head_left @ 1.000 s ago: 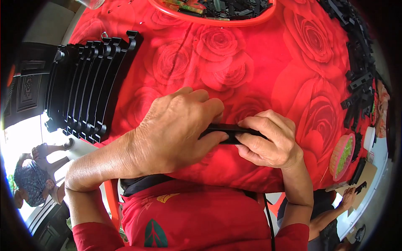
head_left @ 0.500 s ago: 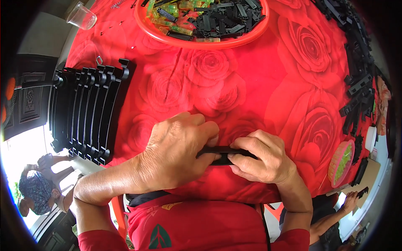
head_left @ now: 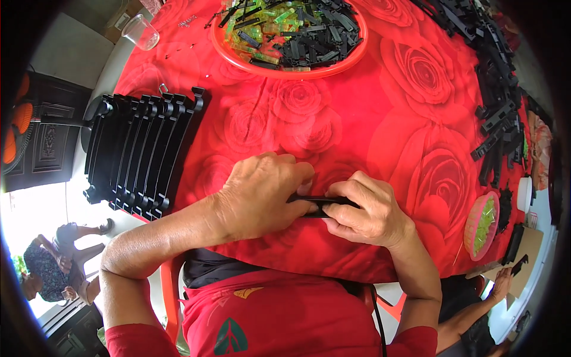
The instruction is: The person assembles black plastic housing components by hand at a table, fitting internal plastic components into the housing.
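Just above the table's near edge, both hands hold one narrow black plastic strip (head_left: 321,205) lengthwise between them. My left hand (head_left: 264,193) is closed on its left end, with the thumb along the near side and the fingers curled over the far side. On the right part, my right hand (head_left: 370,211) pinches the strip between thumb and fingers. The two thumbs come close together at the middle. Both ends of the strip are hidden by my fingers, so its exact kind does not show.
To the left stands a row of long black plastic parts (head_left: 140,152). A red basin (head_left: 285,72) at the back holds black and yellow-green pieces. Black parts (head_left: 499,119) are heaped along the right, near a pink basket (head_left: 474,223). A clear cup (head_left: 141,33) lies far left. Other people sit nearby.
The whole view has shifted a little, so the basin and the row of parts appear displaced. Both hands keep their grip on the strip, which now shows a thinner face.
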### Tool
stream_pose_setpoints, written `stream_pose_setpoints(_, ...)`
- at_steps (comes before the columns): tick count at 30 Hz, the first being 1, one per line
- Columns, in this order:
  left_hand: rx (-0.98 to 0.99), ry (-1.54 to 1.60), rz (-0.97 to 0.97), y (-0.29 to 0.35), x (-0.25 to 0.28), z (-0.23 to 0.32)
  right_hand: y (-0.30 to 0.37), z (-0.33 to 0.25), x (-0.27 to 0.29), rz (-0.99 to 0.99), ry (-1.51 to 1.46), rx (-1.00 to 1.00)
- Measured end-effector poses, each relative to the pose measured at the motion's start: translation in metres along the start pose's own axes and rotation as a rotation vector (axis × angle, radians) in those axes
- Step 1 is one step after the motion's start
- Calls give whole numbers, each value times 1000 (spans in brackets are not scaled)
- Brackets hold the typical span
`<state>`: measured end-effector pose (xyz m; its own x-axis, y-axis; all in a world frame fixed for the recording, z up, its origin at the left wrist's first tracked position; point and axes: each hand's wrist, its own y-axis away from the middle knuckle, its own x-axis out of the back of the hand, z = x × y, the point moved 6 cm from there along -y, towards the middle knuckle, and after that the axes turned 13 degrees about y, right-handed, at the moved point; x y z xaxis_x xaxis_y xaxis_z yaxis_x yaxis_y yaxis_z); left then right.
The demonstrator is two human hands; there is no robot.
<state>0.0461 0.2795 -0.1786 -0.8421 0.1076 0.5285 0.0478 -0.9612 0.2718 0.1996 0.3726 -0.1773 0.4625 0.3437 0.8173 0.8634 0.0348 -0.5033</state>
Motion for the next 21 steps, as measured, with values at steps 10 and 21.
stream_pose_setpoints(10,21,-144,-19,-2,1,15,-4,-2,3,-13,-37,-6)
stream_pose_setpoints(21,-57,204,-44,3,10,17,-9,1,9,-18,-68,-22)
